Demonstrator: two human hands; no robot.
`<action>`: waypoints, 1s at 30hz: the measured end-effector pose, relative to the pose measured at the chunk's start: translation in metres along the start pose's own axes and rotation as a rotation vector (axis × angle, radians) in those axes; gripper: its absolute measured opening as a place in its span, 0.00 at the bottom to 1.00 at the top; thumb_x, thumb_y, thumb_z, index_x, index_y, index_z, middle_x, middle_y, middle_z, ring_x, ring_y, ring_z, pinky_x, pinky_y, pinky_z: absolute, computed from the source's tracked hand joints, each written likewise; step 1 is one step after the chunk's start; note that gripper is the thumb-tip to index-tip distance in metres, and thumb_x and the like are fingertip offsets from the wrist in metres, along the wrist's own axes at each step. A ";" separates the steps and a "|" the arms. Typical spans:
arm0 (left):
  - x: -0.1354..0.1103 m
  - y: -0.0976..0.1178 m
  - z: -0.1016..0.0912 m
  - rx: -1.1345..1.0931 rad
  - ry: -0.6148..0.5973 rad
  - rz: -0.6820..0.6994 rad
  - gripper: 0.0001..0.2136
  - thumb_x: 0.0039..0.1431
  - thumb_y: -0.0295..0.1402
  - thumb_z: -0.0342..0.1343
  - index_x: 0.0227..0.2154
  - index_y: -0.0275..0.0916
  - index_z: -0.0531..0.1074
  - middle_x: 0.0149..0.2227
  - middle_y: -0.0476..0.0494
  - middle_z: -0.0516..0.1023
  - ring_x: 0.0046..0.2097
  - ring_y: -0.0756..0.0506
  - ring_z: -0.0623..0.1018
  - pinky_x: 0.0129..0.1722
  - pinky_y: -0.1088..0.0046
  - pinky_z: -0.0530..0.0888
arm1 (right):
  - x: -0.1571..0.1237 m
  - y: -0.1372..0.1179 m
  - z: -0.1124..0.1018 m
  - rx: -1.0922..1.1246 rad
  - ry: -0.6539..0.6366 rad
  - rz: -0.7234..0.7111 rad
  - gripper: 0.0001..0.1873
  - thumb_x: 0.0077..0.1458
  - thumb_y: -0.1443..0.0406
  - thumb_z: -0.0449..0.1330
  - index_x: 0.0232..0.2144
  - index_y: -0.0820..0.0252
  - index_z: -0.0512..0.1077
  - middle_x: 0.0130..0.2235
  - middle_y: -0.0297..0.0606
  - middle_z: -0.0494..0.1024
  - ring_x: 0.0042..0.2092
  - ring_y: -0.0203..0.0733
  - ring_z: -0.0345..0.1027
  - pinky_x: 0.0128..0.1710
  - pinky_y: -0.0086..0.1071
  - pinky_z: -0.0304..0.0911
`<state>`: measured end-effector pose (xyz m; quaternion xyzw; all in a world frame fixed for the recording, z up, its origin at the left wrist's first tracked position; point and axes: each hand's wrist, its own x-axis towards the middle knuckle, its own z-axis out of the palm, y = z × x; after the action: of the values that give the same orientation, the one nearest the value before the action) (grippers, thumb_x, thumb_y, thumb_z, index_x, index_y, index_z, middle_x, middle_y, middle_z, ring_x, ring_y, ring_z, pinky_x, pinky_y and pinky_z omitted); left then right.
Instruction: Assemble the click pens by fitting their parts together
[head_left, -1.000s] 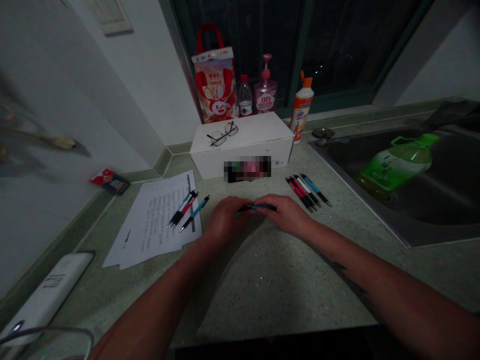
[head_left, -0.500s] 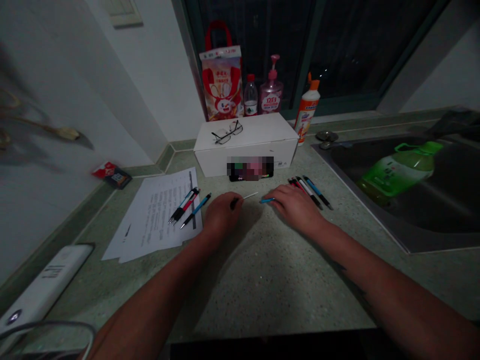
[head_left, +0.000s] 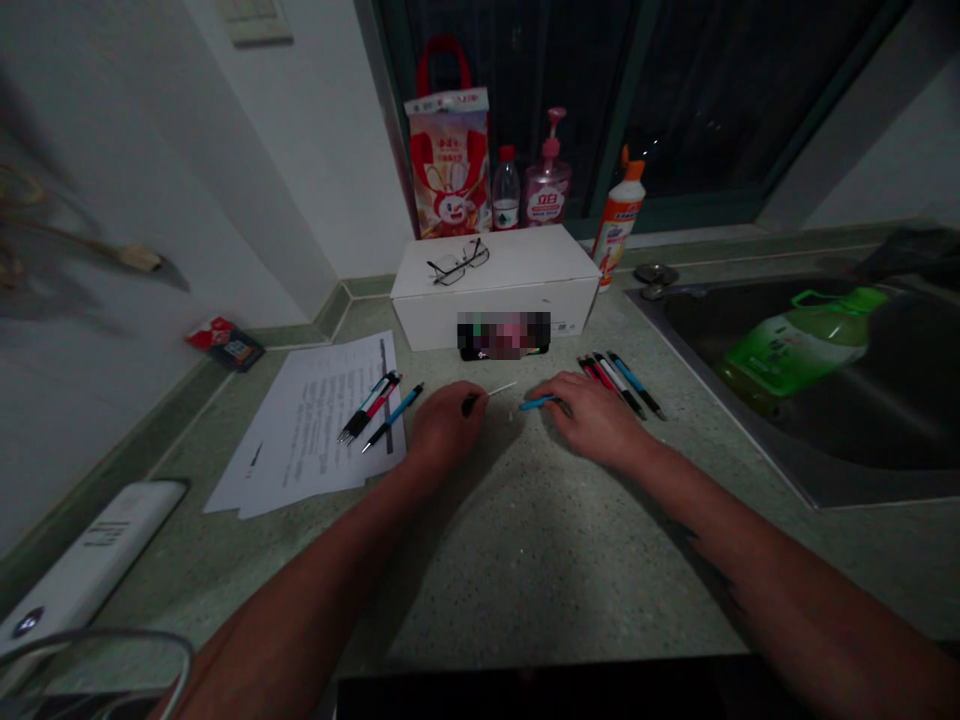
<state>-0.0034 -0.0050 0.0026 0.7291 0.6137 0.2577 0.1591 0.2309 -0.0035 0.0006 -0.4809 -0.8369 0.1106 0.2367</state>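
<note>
My left hand (head_left: 448,425) is closed around a pen's black grip section, and a thin pale pen refill (head_left: 502,388) sticks out of it to the right. Facing it across a small gap, my right hand (head_left: 589,412) pinches a blue pen barrel (head_left: 537,402) low over the counter. Several pens (head_left: 621,382) in red, white, black and blue lie side by side just beyond my right hand. More pens (head_left: 371,408) rest in a pile on printed sheets (head_left: 300,420) left of my left hand, with a blue pen (head_left: 394,417) beside them.
Behind my hands a phone (head_left: 504,340) leans on a white box (head_left: 495,270) topped by eyeglasses (head_left: 459,262). Bottles and a red bag (head_left: 450,170) stand at the window. A sink (head_left: 802,480) holding a green jug (head_left: 810,335) is right; a white power bank (head_left: 97,550) lies left.
My right hand has tilted slightly, so more of the blue barrel shows. My left hand keeps its hold on the grip section, and the view has shifted a little.
</note>
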 end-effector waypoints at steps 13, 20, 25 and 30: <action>-0.001 0.002 0.001 0.010 0.008 0.021 0.08 0.66 0.34 0.54 0.35 0.42 0.78 0.39 0.44 0.83 0.41 0.42 0.78 0.42 0.66 0.71 | 0.008 0.000 0.022 0.003 0.054 -0.012 0.10 0.63 0.68 0.60 0.45 0.56 0.78 0.44 0.43 0.80 0.49 0.51 0.72 0.52 0.45 0.66; -0.004 0.000 0.005 -0.038 -0.055 0.205 0.09 0.66 0.33 0.55 0.39 0.41 0.80 0.40 0.42 0.83 0.43 0.41 0.79 0.47 0.64 0.72 | 0.005 -0.016 0.013 0.032 0.072 -0.111 0.13 0.66 0.64 0.59 0.50 0.58 0.76 0.47 0.45 0.80 0.51 0.50 0.71 0.53 0.44 0.64; -0.003 0.001 0.003 -0.017 -0.088 0.185 0.09 0.65 0.33 0.58 0.45 0.43 0.80 0.44 0.43 0.83 0.47 0.40 0.79 0.50 0.63 0.72 | 0.003 -0.010 0.005 -0.049 0.047 -0.067 0.10 0.67 0.64 0.57 0.41 0.56 0.79 0.39 0.42 0.81 0.44 0.50 0.72 0.47 0.42 0.64; -0.002 0.005 -0.003 -0.008 -0.083 0.053 0.12 0.64 0.34 0.57 0.49 0.43 0.79 0.43 0.42 0.84 0.45 0.39 0.80 0.46 0.62 0.73 | 0.000 0.002 -0.004 -0.037 0.117 -0.008 0.09 0.67 0.64 0.58 0.39 0.56 0.79 0.39 0.41 0.81 0.45 0.49 0.72 0.49 0.44 0.64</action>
<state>-0.0012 -0.0079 0.0071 0.7547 0.5858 0.2337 0.1806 0.2345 -0.0024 0.0031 -0.4874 -0.8255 0.0661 0.2766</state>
